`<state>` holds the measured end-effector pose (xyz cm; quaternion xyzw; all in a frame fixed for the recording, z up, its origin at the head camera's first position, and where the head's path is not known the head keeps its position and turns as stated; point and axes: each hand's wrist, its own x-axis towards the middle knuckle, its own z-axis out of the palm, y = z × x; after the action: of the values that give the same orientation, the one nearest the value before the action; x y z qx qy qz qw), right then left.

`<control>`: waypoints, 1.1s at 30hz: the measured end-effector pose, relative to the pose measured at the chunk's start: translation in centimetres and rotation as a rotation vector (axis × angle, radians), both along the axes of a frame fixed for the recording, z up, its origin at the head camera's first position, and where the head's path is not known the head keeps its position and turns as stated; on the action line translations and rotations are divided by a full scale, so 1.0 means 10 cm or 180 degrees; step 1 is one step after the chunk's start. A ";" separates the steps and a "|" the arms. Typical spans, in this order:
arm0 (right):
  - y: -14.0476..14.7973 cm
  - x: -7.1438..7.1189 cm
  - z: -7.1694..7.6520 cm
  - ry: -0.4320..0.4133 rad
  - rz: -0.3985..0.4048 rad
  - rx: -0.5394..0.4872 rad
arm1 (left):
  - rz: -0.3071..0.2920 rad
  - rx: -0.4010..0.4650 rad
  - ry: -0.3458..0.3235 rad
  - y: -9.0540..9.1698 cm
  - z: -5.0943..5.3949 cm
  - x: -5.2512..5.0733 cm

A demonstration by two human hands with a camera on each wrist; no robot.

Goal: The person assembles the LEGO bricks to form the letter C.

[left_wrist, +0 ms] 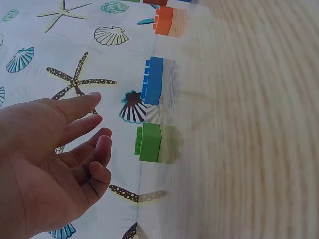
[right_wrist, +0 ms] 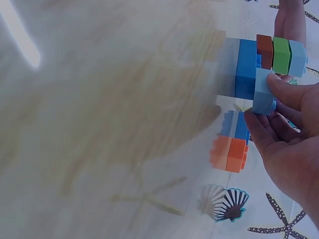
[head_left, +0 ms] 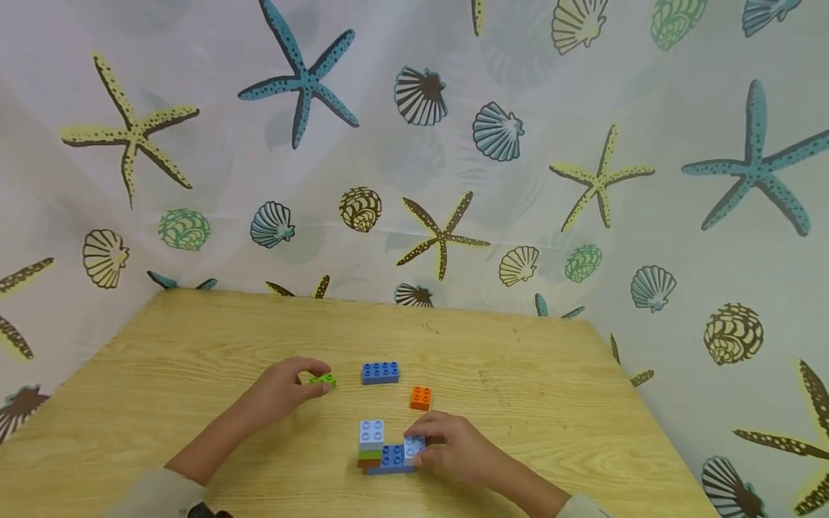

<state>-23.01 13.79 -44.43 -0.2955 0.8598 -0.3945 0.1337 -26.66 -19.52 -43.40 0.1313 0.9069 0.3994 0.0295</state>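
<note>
My right hand [head_left: 456,450] pinches a light blue toy brick [right_wrist: 262,92] between thumb and fingertips. This brick sits at the right end of a long blue brick [head_left: 391,459]; whether it is pressed fully down I cannot tell. At the long brick's left end stands a stack: a brown brick [right_wrist: 264,51], a green brick [right_wrist: 281,56] and, on top, a light blue brick [head_left: 372,434]. Farther left, my left hand [head_left: 285,392] reaches over a loose lime green brick [left_wrist: 150,143]. In the left wrist view its fingers are loosely bent and apart from that brick.
Beyond the hands, a second long blue brick [head_left: 380,373] lies studs up on the wooden table [head_left: 550,381]. An orange brick [head_left: 421,398] rests just behind the right hand. A white cloth [head_left: 363,158] with starfish and shells hangs around the table's back and sides.
</note>
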 end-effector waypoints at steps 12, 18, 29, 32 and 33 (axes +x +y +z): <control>0.01 0.00 0.01 -0.0036 -0.0017 0.0051 | 0.0053 -0.0315 -0.0062 -0.13 -0.11 -0.18; 0.02 0.00 0.01 -0.0009 -0.0010 0.0067 | -0.0012 -0.0377 -0.0091 -0.15 -0.15 -0.21; 0.01 0.01 0.03 -0.0072 -0.0005 0.0054 | 0.0009 -0.0525 -0.0044 -0.10 -0.19 -0.24; 0.01 0.01 0.03 -0.0070 -0.0007 0.0048 | 0.0070 -0.0556 -0.0025 -0.08 -0.20 -0.25; 0.01 0.01 0.03 -0.0066 -0.0006 0.0046 | 0.0093 -0.0565 -0.0019 -0.08 -0.20 -0.26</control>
<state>-22.96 13.88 -44.11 -0.2896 0.8614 -0.3914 0.1444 -29.22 -20.27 -45.45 0.1138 0.9404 0.3182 0.0379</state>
